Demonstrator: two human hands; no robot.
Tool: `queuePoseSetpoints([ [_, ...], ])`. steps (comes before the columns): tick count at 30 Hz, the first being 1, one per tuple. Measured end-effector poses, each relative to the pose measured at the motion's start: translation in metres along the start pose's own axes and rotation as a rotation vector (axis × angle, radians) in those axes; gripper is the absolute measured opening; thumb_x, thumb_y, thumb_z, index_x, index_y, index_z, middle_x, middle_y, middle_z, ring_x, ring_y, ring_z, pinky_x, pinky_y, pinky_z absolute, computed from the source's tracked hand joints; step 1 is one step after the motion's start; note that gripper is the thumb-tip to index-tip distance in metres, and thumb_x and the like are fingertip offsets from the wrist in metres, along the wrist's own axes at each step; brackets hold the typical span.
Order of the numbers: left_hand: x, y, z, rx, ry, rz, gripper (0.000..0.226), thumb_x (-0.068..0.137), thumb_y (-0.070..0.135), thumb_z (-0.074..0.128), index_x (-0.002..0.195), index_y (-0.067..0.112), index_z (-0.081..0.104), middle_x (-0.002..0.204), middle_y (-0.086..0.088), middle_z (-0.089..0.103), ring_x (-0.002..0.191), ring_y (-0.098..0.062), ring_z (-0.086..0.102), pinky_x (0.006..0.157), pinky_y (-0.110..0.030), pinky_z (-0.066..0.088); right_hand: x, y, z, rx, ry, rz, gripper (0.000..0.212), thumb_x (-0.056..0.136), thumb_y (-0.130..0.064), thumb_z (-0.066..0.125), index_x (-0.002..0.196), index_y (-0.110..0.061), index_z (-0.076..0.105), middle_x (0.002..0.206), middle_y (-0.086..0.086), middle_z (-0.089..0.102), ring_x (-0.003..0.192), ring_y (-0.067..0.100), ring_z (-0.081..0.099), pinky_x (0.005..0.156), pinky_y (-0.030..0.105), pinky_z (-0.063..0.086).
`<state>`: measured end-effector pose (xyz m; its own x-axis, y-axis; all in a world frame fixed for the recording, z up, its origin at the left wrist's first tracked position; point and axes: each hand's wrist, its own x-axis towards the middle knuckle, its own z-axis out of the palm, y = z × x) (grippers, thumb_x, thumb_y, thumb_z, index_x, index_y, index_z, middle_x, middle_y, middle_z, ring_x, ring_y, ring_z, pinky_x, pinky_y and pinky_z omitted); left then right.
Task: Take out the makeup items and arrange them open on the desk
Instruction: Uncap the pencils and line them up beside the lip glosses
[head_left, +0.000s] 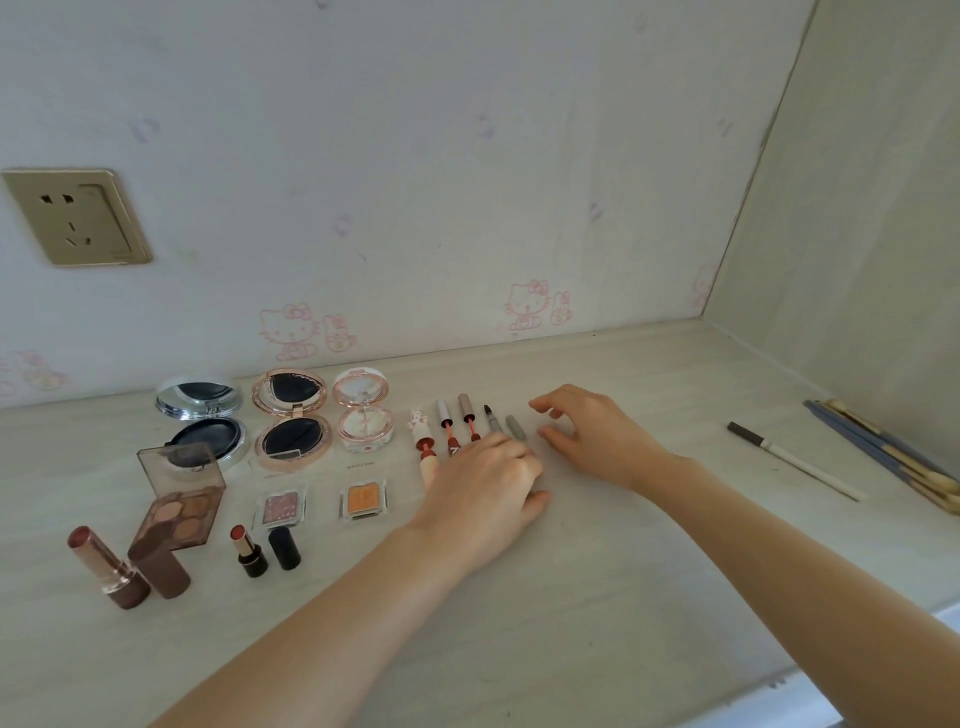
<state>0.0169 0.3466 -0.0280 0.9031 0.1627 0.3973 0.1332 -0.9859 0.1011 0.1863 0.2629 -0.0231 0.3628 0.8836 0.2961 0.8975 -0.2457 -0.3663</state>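
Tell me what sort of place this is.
Probably a bedroom desk nook at home: cartoon-cat wallpaper, a wall socket, and a pale desk with side panel.

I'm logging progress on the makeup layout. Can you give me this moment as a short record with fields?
surface: pale desk against a papered wall
opened compacts: three, back row
eyeshadow palette: lid up
lipsticks: two, uncapped, upright
slim wands and pens: lying in a row
left hand: resting on that row's near ends
right hand: open, just right of the row
not yet arranged: white pencil, brushes at far right
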Motion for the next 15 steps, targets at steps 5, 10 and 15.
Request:
queuePoseSetpoints([
  [5,0.010,0.008,-0.001,-0.063,-0.003,-0.009,0.027,0.094,0.036,0.047,0.097,0.018,0.066,0.102,0.005,0.064,0.107,-0.013,0.051,0.082,-0.027,0.042,-0.024,0.013,-0.019,-0.064,0.019,0.023,0.031,0.094,-0.020,0.055,0.125,-0.016,0.058,0.121,-0.002,0.058,0.094,0.005,0.054,0.081,0.015,0.039],
  [10,0.036,0.029,0.006,-0.115,-0.071,0.049,0.028,0.095,0.030,0.047,0.108,0.013,0.065,0.110,-0.003,0.066,0.113,-0.021,0.051,0.089,-0.037,0.046,-0.064,0.036,-0.049,-0.174,0.020,0.099,0.033,0.096,-0.022,0.052,0.128,-0.018,0.056,0.124,-0.002,0.059,0.112,0.015,0.055,0.093,0.021,0.040],
  [15,0.074,0.057,0.019,-0.060,-0.167,0.113,0.029,0.096,0.029,0.043,0.114,0.014,0.060,0.116,-0.004,0.063,0.116,-0.025,0.050,0.087,-0.040,0.048,-0.105,0.065,-0.083,-0.272,0.038,0.175,0.033,0.095,-0.021,0.052,0.128,-0.018,0.056,0.124,0.000,0.058,0.116,0.019,0.051,0.097,0.030,0.042],
])
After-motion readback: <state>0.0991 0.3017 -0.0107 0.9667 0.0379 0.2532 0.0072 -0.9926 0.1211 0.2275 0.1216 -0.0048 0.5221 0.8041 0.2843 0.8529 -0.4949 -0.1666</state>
